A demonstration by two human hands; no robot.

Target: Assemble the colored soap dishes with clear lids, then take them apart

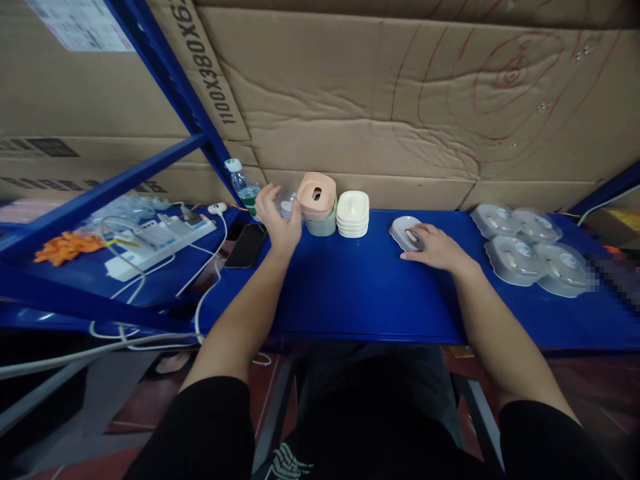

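Observation:
My right hand (436, 247) grips a small clear plastic cover (401, 227) with a light oblong knob in its middle; it rests on the blue tabletop, thumb at its near edge and fingers over its right side. My left hand (280, 219) is raised at the left, fingers curved and spread, beside some clear plastic pieces (287, 202). No firm grasp shows there. Just right of it stand a pink slotted piece (316, 190) on a greenish stack (323, 225) and a stack of cream-coloured pieces (353, 215).
Several clear plastic covers (515, 259) sit grouped at the right. At the left are a water bottle (246, 190), a black phone (246, 245), a white power strip (160, 245) with cables, and orange pieces (69, 248). Cardboard (350, 87) walls the back; a blue frame (170, 73) rises left.

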